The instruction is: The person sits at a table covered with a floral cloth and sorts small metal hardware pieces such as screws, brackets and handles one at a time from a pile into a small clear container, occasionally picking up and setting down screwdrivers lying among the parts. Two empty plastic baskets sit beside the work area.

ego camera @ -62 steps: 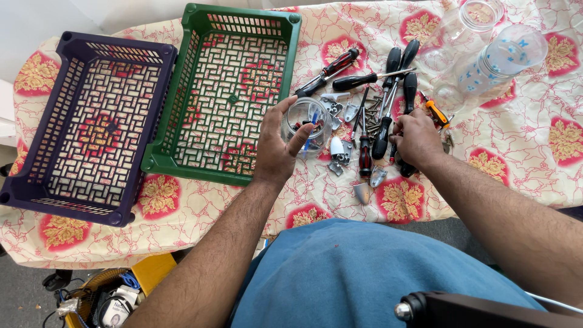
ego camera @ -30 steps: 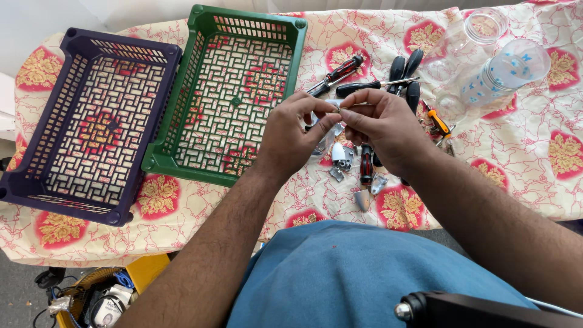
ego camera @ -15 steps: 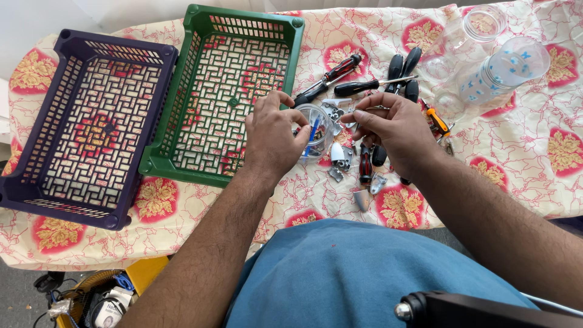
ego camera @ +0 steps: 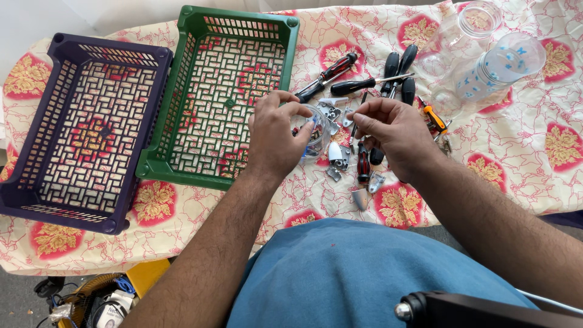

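Note:
My left hand (ego camera: 274, 136) grips a small clear round container (ego camera: 317, 129) with small parts inside, just off the green basket's right wall. My right hand (ego camera: 393, 130) hovers to its right, thumb and forefinger pinched together, and I see nothing between them. Under and between my hands lie metal brackets (ego camera: 337, 155) and a red-and-black screwdriver (ego camera: 363, 167). More black-handled screwdrivers (ego camera: 371, 84) lie just beyond the hands.
A green slatted basket (ego camera: 242, 13) and a purple one (ego camera: 104, 50) stand side by side on the flowered tablecloth (ego camera: 546, 152). Two clear glass jars (ego camera: 505, 63) lie at the back right. An orange-handled tool (ego camera: 433, 115) lies beside my right wrist.
My hands, which met over the container a second ago, have drawn apart. The left hand has carried the container a little left toward the green basket.

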